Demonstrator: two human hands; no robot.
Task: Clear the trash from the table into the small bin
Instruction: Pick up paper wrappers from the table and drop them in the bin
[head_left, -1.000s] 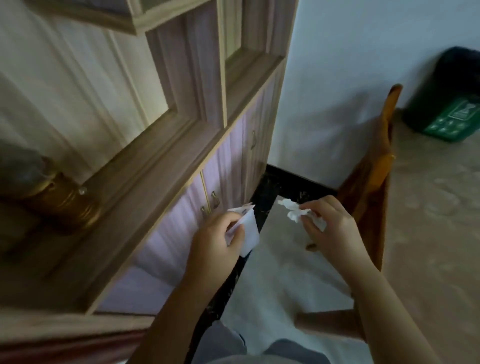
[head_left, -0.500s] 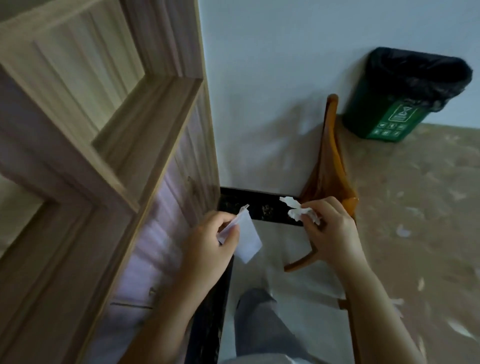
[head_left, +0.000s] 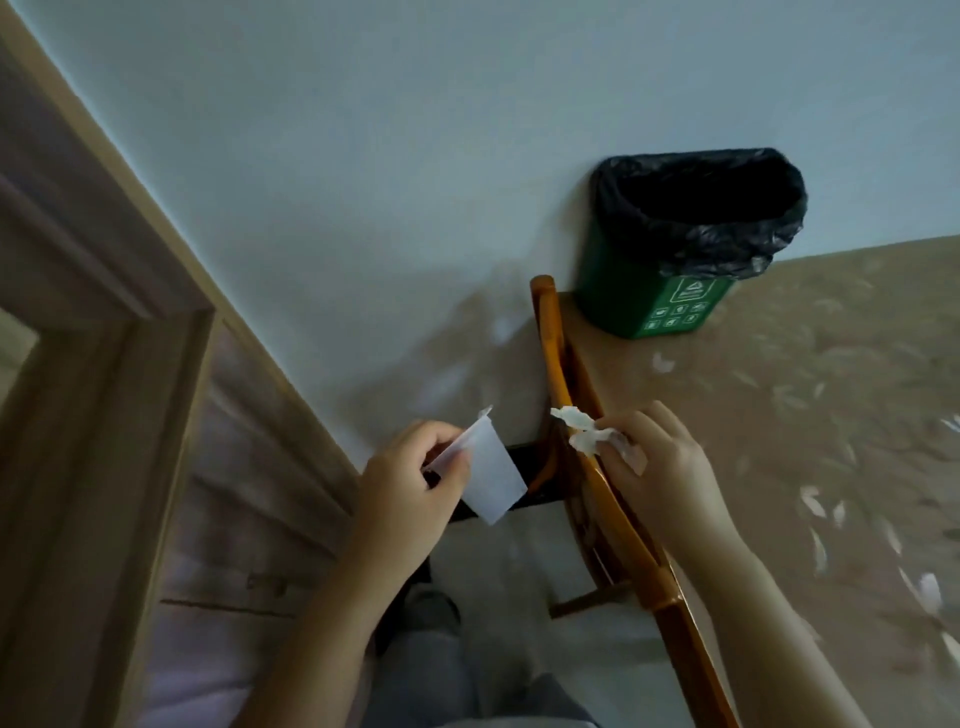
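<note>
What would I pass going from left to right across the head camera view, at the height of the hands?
wooden cabinet → left hand → flat paper → crumpled tissue → right hand → paper scraps

The small green bin is showing a white printed label on its front: a triangle sign above two rows of small icons. Any lettering there is blurring beyond reading.

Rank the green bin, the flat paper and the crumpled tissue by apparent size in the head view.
1. green bin, largest though farthest.
2. flat paper in the left hand.
3. crumpled tissue in the right hand, partly hidden, so less sure.
</note>
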